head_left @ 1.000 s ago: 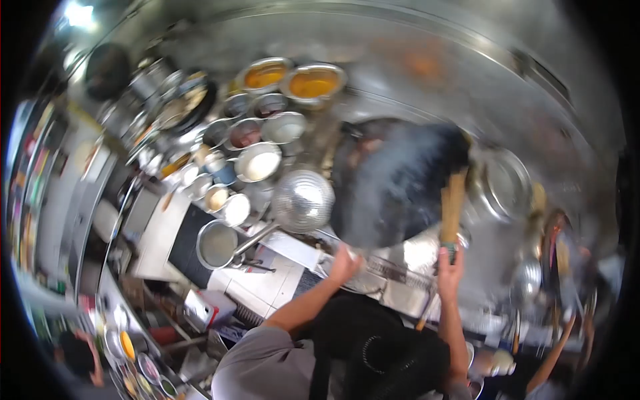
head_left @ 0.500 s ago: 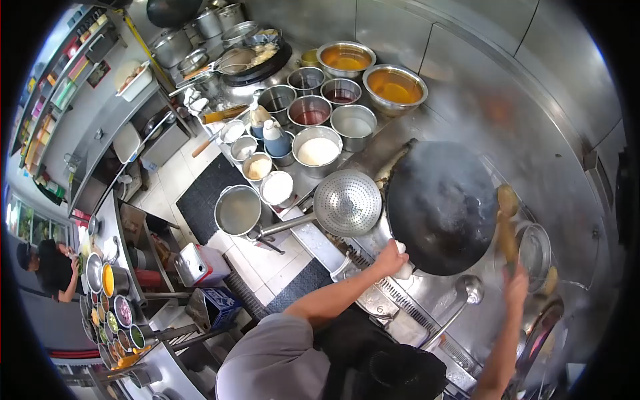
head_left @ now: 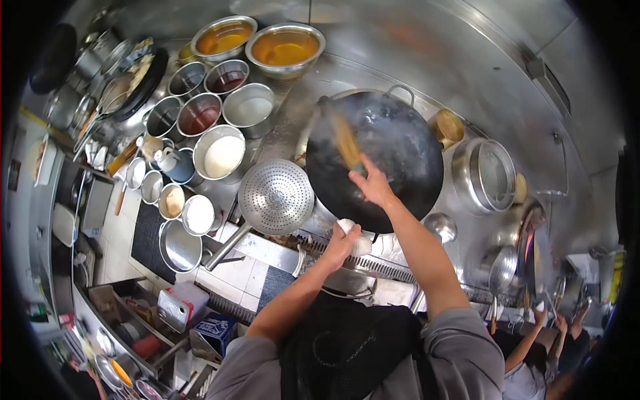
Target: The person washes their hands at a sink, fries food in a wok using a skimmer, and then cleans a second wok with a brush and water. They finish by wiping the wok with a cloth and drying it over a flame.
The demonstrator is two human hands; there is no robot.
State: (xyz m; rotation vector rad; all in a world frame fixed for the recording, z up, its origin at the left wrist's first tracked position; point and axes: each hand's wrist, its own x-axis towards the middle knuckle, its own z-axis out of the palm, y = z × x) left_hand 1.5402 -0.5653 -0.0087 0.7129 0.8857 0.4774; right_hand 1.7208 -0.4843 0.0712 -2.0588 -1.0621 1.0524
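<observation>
The steel worktop [head_left: 413, 47] runs across the whole view and carries the cooking station. Its largest item is a black wok [head_left: 393, 150], empty of food so far as can be seen, tilted up toward the person with light steam or blur across its surface. Left of it, just beside its rim, a perforated skimmer ladle [head_left: 275, 197] rests with its handle pointing down-left. Further left stand a cluster of steel seasoning bowls [head_left: 220, 150], some holding white, red and amber contents; a lidded steel pot [head_left: 485, 177] and a ladle [head_left: 440, 225] sit to the right of the wok. The right hand [head_left: 373, 188] has its grip clenched on a bamboo wok brush [head_left: 347, 143], whose bristle end lies inside the wok against the upper-left wall. The left hand [head_left: 343, 241] grasps a white cloth [head_left: 357, 239] folded over the wok's near edge, steadying the pan. Judgement: the step in hand is scrubbing the wok interior. The next move would call for sweeping the brush around the remaining wall while the left-hand grip keeps the tilt; a loose cloth hold could let the hot pan slip. Another person's arm [head_left: 533, 337] shows at lower right, well apart.
</observation>
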